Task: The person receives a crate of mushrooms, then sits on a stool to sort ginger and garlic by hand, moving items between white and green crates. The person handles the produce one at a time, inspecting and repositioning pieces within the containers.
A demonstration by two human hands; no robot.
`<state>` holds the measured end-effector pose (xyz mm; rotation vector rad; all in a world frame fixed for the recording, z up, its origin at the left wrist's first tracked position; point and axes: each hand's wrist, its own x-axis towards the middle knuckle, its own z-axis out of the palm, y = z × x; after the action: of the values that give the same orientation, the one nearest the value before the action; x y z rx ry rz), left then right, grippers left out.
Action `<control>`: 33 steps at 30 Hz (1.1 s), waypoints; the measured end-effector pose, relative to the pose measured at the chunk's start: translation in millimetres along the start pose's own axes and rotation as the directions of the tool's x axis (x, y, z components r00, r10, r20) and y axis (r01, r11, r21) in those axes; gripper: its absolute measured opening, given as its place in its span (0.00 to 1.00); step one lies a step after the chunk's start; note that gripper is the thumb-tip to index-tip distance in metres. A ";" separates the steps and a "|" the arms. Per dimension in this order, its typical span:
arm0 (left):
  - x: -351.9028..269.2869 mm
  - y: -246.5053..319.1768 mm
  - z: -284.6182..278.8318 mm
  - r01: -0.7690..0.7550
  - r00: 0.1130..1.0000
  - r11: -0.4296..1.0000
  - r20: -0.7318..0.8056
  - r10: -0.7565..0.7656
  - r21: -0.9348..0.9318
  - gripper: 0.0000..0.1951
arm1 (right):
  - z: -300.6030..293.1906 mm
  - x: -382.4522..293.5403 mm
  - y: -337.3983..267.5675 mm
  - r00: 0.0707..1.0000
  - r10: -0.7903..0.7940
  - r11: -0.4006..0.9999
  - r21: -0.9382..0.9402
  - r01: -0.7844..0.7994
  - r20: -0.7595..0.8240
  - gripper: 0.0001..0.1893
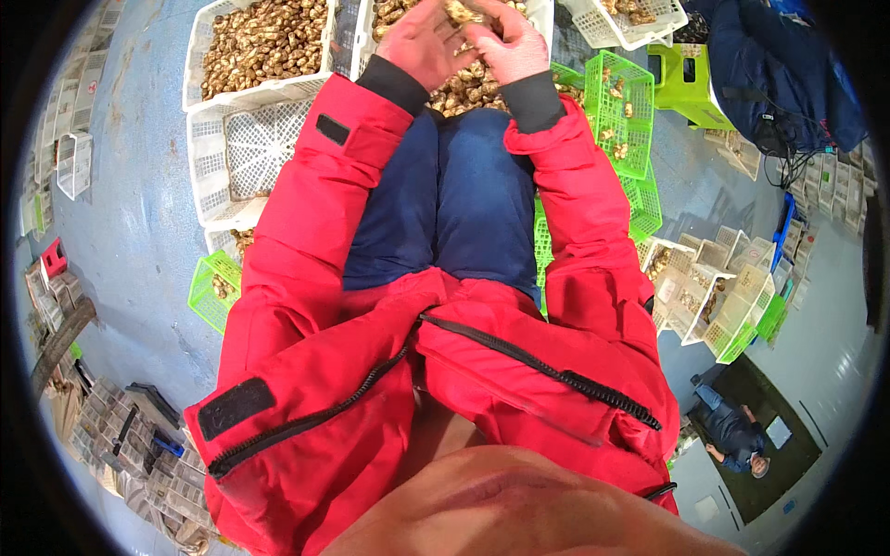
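My left hand [423,50] and my right hand [513,43] are close together at the top edge, above a white plastic crate [361,42] heaped with knobbly brown and cream tuber-like pieces [467,92]. One larger cream-and-brown piece [462,12] lies between the hands, against the fingers of my right hand, which appears to grip it. My left palm faces it with the thumb apart. The left fingertips run out of the picture, so their hold cannot be told. My knees touch the near side of the heap.
On the left stand a full white crate [264,89] and a white crate with a bare lattice floor [261,149]. Green baskets [620,115] with a few pieces are at right, near a lime-green stool [685,87]. More crates [737,299] and another person [733,431] appear farther off.
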<state>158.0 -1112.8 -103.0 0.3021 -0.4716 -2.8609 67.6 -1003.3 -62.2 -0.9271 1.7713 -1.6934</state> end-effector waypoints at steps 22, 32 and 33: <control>-29.5 36.8 35.9 -0.046 0.975 0.923 0.218 -0.041 0.381 0.41 | -10.5 31.5 -31.8 0.713 0.085 0.969 0.107 -0.221 0.696 0.20; -28.7 38.7 32.4 -0.099 0.978 0.976 0.202 0.059 0.196 0.41 | -9.6 31.5 -34.7 0.788 0.288 0.934 0.020 -0.356 0.544 0.15; -28.6 39.0 32.5 -0.083 0.981 0.984 0.187 0.054 0.155 0.42 | -9.4 32.8 -34.1 0.792 0.285 0.938 0.011 -0.345 0.540 0.15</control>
<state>184.8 -1132.1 -55.0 0.0478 -0.7367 -2.8001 43.9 -1021.9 -24.6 -0.8826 1.3493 -1.1573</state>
